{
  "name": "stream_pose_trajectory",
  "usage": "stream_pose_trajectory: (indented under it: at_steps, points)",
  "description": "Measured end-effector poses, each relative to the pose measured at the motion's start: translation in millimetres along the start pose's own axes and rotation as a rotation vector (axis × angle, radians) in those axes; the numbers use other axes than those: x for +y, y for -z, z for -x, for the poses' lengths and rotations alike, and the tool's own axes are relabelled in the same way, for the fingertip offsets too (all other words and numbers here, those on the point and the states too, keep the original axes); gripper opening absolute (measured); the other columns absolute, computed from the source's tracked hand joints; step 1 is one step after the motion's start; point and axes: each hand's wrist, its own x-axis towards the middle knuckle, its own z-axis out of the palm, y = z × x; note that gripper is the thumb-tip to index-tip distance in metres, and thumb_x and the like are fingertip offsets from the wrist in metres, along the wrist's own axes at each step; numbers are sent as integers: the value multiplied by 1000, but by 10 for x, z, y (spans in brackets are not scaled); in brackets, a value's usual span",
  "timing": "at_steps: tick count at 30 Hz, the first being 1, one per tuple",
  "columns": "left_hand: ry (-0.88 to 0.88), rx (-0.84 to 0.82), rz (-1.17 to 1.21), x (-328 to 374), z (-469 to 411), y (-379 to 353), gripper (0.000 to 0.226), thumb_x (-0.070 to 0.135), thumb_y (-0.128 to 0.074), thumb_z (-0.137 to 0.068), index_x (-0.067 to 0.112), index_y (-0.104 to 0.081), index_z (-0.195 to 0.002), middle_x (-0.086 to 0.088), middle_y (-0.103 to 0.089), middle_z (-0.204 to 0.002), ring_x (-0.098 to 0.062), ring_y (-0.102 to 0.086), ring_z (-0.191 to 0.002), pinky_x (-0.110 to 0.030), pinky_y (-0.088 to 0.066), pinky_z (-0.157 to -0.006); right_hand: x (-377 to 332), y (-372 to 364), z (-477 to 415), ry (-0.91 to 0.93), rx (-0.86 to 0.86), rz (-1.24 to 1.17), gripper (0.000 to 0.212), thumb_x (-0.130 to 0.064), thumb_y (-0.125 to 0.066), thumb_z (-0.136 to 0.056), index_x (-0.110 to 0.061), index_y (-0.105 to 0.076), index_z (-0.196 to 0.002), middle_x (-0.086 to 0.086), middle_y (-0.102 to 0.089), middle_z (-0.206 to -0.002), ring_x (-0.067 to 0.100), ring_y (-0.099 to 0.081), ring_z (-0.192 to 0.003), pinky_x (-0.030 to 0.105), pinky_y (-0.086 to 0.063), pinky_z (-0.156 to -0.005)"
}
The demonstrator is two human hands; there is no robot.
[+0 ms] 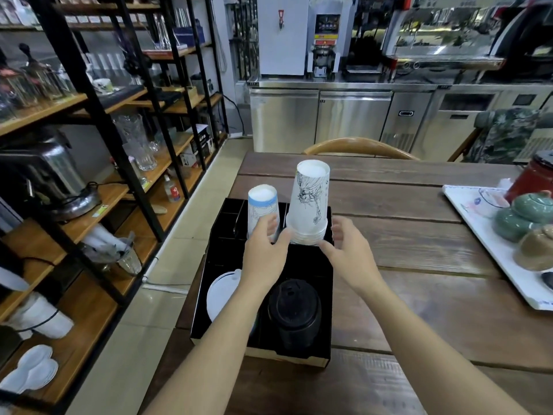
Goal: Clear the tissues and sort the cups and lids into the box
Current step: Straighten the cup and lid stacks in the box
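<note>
A black divided box (326, 266) sits on the wooden table. In its far part stand two upside-down stacks of paper cups: a short one with a blue band (261, 205) and a taller one with a black drawing (311, 202). My left hand (263, 253) reaches between them, fingers by the short stack and thumb against the tall stack's base. My right hand (347, 250) hovers at the tall stack's right side, fingers spread and gripping nothing. White lids (223, 292) lie in the near left compartment. A stack of black lids (294, 313) fills the near right one.
A white tray (490, 244) with green and brown teapots and a red pot lies on the table at the right. A wooden chair back (359, 145) stands beyond the far edge. Shelves with glassware line the left side, across a strip of floor.
</note>
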Motion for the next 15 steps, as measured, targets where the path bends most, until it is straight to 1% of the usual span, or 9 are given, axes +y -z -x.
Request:
stream_pose_trajectory:
  at_steps: [1,3,4,6,8,10,12,13,15]
  points:
    - [-1,-33,43,45,-81,-38,47,24,-55,-91,18,-43,-137,-1,-49,-140,-12,-46,-127,-27,-35,-106,-29,24,-62,27,-19,-43,48,-15,-63,-84,-20,-46,-128,-9,-54,-115,9,-51,-104,20,-42,-89]
    - [-3,-105,123,114,-215,-118,57,29,-55,-91,21,-33,-143,2,-37,-149,-11,-34,-137,-27,-29,-110,-92,72,-170,49,-70,-130,48,-8,-63,-82,-28,-44,-123,-20,-54,-104,4,-49,-98,4,-40,-76]
    - [-7,-137,146,134,-283,-163,60,31,-55,-92,22,-29,-146,3,-32,-153,-10,-29,-139,-25,-26,-109,-108,85,-217,51,-93,-166,48,-6,-62,-82,-31,-42,-117,-26,-52,-98,2,-50,-94,2,-40,-72]
    - [1,-181,178,172,-415,-234,65,32,-54,-92,25,-22,-148,7,-26,-154,-5,-24,-138,-22,-23,-104,-120,77,-302,56,-131,-220,49,-2,-62,-81,-31,-40,-114,-29,-49,-96,-5,-53,-90,2,-41,-71]
    - [24,-206,231,185,-532,-300,66,31,-54,-92,27,-20,-148,9,-28,-152,-1,-28,-130,-21,-25,-103,-98,40,-366,61,-162,-242,54,-1,-62,-79,-32,-39,-117,-23,-57,-106,-7,-57,-101,7,-42,-77]
    - [33,-216,294,173,-608,-350,68,35,-57,-89,28,-24,-147,9,-33,-151,-3,-35,-132,-27,-30,-111,-62,0,-402,66,-180,-282,63,-1,-63,-77,-34,-39,-125,-15,-59,-118,-3,-56,-109,12,-42,-84]
    - [28,-237,324,122,-644,-399,68,36,-59,-84,27,-30,-145,4,-44,-146,-9,-44,-131,-36,-34,-113,-60,-7,-404,96,-197,-315,65,2,-62,-77,-41,-40,-120,-17,-59,-116,-15,-54,-103,4,-41,-81]
    - [23,-242,339,110,-637,-417,64,32,-59,-86,26,-32,-144,2,-47,-144,-10,-47,-130,-35,-37,-111,-54,-1,-401,111,-203,-317,65,4,-62,-78,-45,-39,-114,-21,-58,-113,-22,-53,-98,-1,-40,-77]
    - [7,-231,355,84,-629,-440,53,22,-57,-90,25,-38,-140,0,-52,-140,-11,-51,-125,-26,-45,-103,-32,-3,-415,128,-212,-321,63,8,-60,-78,-46,-40,-105,-28,-55,-107,-29,-50,-90,-5,-37,-72]
